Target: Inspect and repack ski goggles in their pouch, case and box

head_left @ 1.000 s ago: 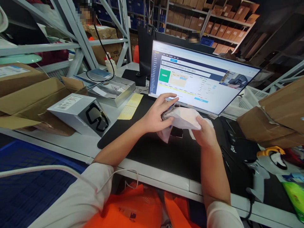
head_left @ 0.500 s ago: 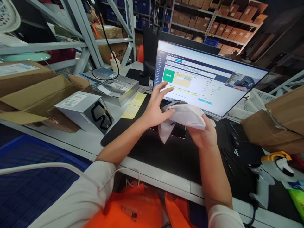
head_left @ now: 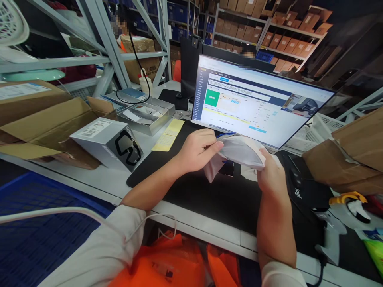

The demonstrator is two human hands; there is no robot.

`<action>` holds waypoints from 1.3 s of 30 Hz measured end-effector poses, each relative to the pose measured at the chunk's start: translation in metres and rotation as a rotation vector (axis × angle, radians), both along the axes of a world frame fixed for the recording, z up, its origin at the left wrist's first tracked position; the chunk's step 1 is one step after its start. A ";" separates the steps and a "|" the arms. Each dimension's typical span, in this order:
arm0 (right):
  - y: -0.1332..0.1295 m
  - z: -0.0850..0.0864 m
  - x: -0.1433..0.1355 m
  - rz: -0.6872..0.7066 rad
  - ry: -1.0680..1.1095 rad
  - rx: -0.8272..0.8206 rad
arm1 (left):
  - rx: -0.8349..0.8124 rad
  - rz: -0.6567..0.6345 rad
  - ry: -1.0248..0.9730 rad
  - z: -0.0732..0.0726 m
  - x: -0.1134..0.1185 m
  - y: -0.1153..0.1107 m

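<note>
Between my hands, above the black desk mat (head_left: 206, 199), is a thin whitish pouch (head_left: 241, 150) of soft material, with a blue edge at its far side. My left hand (head_left: 199, 150) pinches the pouch's left end between thumb and curled fingers. At the opposite end, my right hand (head_left: 271, 169) grips the pouch with the thumb on top. A loose flap of it hangs below my left fingers. Whatever the pouch contains is hidden. A lit monitor (head_left: 257, 107) stands just behind it.
To the left are a goggles box (head_left: 110, 141), an open cardboard box (head_left: 50, 127), a silver tray box (head_left: 152, 115) and yellow sticky notes (head_left: 168, 135). On the right lie a mouse (head_left: 296, 179), a barcode scanner (head_left: 329, 231) and a tape dispenser (head_left: 350, 203). A blue crate (head_left: 48, 227) sits lower left.
My left fingers, spread half a second ago, have curled down and closed on the pouch. My right hand has shifted slightly right and down, and the pouch is drawn a little to the right.
</note>
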State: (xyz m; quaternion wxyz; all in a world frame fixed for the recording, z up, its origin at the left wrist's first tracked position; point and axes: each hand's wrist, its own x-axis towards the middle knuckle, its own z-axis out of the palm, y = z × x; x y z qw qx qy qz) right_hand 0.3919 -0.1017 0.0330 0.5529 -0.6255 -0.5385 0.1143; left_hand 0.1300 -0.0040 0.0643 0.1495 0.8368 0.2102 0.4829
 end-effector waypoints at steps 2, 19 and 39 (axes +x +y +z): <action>-0.006 0.013 -0.003 -0.039 0.046 -0.034 | -0.032 0.060 0.003 0.000 0.001 -0.004; -0.016 0.039 -0.058 0.297 -0.282 0.151 | -0.062 0.014 -0.067 -0.001 0.007 -0.030; -0.030 0.022 -0.077 0.014 -0.625 0.040 | -0.184 -0.127 0.308 0.009 0.011 -0.042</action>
